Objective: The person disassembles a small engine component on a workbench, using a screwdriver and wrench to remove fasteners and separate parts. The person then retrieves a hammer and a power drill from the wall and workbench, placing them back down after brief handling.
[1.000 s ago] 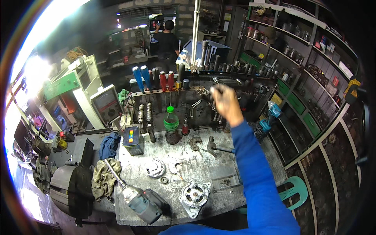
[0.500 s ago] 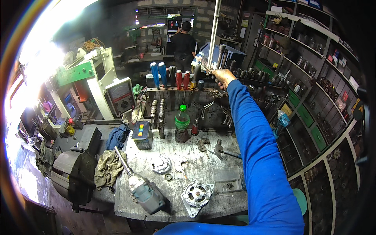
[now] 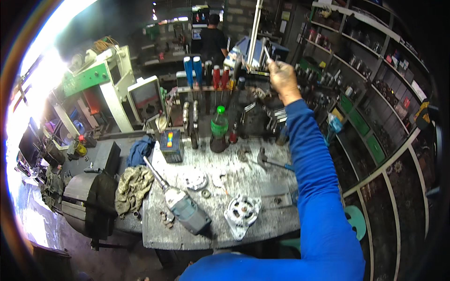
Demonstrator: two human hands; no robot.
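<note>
My right hand point(image 3: 283, 78) reaches out over the back of the workbench, its fingers closed round a slim, shiny metal tool point(image 3: 267, 54) that points up and away. Blur and distance hide the tool's exact kind. Sockets point(image 3: 304, 72) stand in rows close by the hand. To its left, a rack holds blue-handled screwdrivers point(image 3: 188, 71) and red-handled screwdrivers point(image 3: 216, 77). Below lie a claw hammer point(image 3: 269, 161), an alternator housing point(image 3: 242, 213) with a round vented face, and an impact wrench point(image 3: 186, 208) with a long socket. My left hand is out of view.
A green-capped bottle point(image 3: 219, 131) and a dark square tin point(image 3: 171, 146) stand toward the bench's back. Rags point(image 3: 133, 187) lie at the left, beside a bench vise point(image 3: 89, 199). Shelves point(image 3: 365, 70) line the right. Another person point(image 3: 213, 42) stands at the far end.
My right hand has lifted away from the tool rack and moved slightly right, the slim metal tool now raised. The view has shifted, so the bench sits higher in the picture.
</note>
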